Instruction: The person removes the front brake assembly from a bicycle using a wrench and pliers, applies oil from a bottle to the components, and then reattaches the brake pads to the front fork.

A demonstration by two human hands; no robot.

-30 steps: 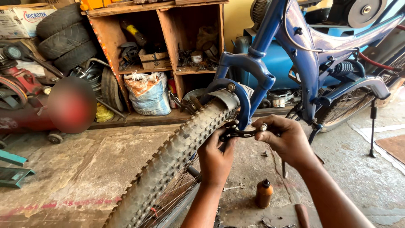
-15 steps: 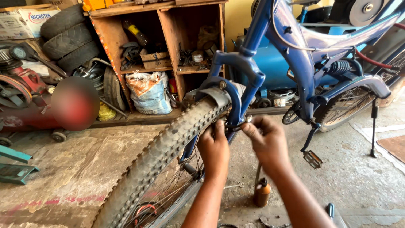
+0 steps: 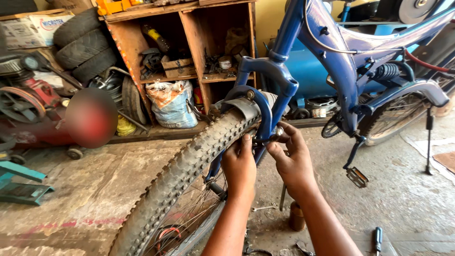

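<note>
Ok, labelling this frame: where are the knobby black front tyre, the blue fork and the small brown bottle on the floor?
knobby black front tyre (image 3: 189,166), head view, tread
blue fork (image 3: 268,71), head view, crown
small brown bottle (image 3: 297,216), head view, side

A round blur (image 3: 91,117) hides something beside the red machine (image 3: 28,102), the front wheel (image 3: 189,175) runs off the bottom edge, and the small brake part (image 3: 265,139) — half covered by the left hand (image 3: 239,166) and right hand (image 3: 293,159) — is too small to identify.

Both hands raised close together, left (image 3: 239,166), right (image 3: 294,159), fingers pinching
</note>
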